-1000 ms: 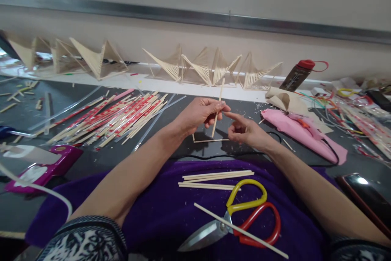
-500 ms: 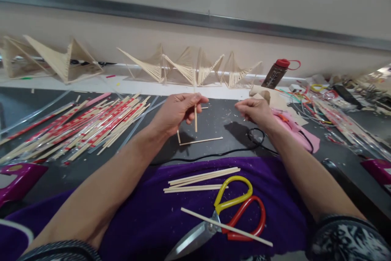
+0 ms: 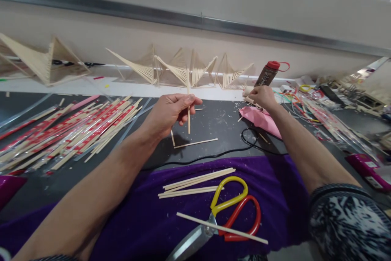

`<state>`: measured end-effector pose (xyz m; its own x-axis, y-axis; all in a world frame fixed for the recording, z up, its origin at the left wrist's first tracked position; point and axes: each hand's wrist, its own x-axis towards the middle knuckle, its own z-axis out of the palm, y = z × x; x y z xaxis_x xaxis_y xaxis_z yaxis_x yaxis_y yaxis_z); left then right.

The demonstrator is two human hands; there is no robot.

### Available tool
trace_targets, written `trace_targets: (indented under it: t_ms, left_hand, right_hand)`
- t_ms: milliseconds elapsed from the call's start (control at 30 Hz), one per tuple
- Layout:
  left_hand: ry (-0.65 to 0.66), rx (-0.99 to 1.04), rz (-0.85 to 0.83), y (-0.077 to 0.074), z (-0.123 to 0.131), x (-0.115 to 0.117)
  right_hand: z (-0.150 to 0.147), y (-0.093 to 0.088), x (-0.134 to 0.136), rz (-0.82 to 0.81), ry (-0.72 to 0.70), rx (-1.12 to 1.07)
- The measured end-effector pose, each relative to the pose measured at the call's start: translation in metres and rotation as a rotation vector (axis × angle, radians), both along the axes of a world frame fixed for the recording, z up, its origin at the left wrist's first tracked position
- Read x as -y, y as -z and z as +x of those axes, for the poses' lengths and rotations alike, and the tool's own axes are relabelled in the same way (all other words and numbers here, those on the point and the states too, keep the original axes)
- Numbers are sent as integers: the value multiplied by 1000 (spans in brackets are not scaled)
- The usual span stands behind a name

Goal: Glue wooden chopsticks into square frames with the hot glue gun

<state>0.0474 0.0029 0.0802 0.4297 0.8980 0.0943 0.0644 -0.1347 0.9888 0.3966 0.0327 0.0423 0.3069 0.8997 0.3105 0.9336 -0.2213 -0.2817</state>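
Observation:
Between its thumb and fingers, my left hand (image 3: 174, 113) holds a thin wooden stick (image 3: 188, 122) upright above the dark tabletop (image 3: 221, 122). Below it, joined sticks (image 3: 196, 143) form a corner on the table. My right hand (image 3: 263, 97) is at the back right, at the handle end of a pink tool (image 3: 259, 119); its fingers are bent, and what they grip is hidden. On the purple cloth (image 3: 137, 212) lie several loose sticks (image 3: 198, 179) and large scissors (image 3: 210, 228) with yellow and red handles, one stick across them.
Packaged sticks (image 3: 88, 130) spread over the left side. Stick models (image 3: 174, 69) line the back ledge beside a red-capped bottle (image 3: 267, 73). A black cable (image 3: 198, 160) crosses the table. Wires and more packs (image 3: 339, 118) lie at right.
My right hand has moved right and back, to the pink tool, which has shifted and turned. My left hand keeps the stick upright. The view has turned slightly right.

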Motion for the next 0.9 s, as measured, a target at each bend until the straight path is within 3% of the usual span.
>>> trace_targets:
  t_ms: [167, 267, 333, 433, 533, 633, 767, 900]
  left_hand:
    - [22, 48, -37, 3, 2, -1]
    - [40, 91, -73, 8, 4, -2]
    - [62, 113, -103, 13, 6, -4]
    - [81, 103, -135, 22, 10, -5]
    - [101, 76, -146, 31, 15, -1]
    - [128, 57, -154, 36, 20, 5]
    - [91, 102, -144, 37, 22, 6]
    - [10, 108, -90, 31, 15, -4]
  right_hand:
    - [-4, -1, 9, 69, 27, 55]
    - [-25, -4, 24, 226, -89, 10]
    - [-49, -6, 39, 260, -193, -172]
    - [-96, -4, 69, 104, -411, -575]
    - [-142, 7, 94, -140, -662, -834]
    - [-168, 20, 104, -243, -722, -1001]
    - [-161, 23, 100, -318, -670, -989]
    - [-128, 24, 93, -303, -679, -707]
